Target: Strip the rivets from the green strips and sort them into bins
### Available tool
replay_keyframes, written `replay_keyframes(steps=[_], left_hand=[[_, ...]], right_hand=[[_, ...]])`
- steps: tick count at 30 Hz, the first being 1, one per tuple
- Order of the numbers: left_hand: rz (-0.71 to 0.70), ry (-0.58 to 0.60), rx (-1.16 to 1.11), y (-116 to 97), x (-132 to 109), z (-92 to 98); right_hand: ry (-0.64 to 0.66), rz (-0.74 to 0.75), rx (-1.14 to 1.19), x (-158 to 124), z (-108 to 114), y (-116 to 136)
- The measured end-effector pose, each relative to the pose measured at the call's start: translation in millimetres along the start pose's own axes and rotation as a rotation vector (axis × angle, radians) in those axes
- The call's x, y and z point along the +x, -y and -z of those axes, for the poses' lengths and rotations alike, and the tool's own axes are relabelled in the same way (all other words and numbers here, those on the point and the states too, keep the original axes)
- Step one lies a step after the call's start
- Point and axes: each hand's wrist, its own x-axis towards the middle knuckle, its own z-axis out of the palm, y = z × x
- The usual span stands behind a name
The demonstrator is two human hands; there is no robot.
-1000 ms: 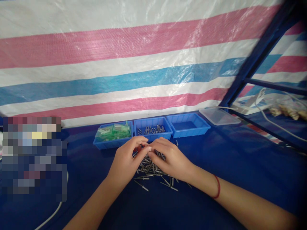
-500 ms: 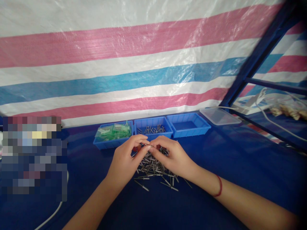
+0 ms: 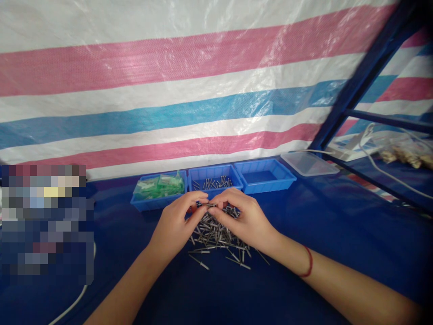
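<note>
Above a loose pile of metal blind rivets, my two hands meet fingertip to fingertip. My left hand is closed in a pinch of thumb and fingers on one end of a thin rivet. The other end of it sits between the thumb and forefinger of my right hand, also closed. Fingers cover much of this rivet. Just beyond the hands is a blue bin with rivets in it.
Left of it, a blue bin holds green plastic packaging; to the right stands another blue bin. A clear plastic lid lies near the blue metal frame. A white cable crosses the blue table at left.
My hands stay over the pile; the fingertips have parted slightly, showing more of the rivet between them. The whole view has shifted very little.
</note>
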Motion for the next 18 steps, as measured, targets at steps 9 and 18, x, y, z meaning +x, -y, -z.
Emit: replay_keyframes(steps=[9, 18], left_hand=[[-0.04, 0.283, 0.214, 6, 2, -0.5], [-0.089, 0.471, 0.252, 8, 2, 6.1]], right_hand=[[-0.209, 0.038, -0.287, 18, 12, -32], [-0.031, 0.001, -0.386, 17, 22, -34]])
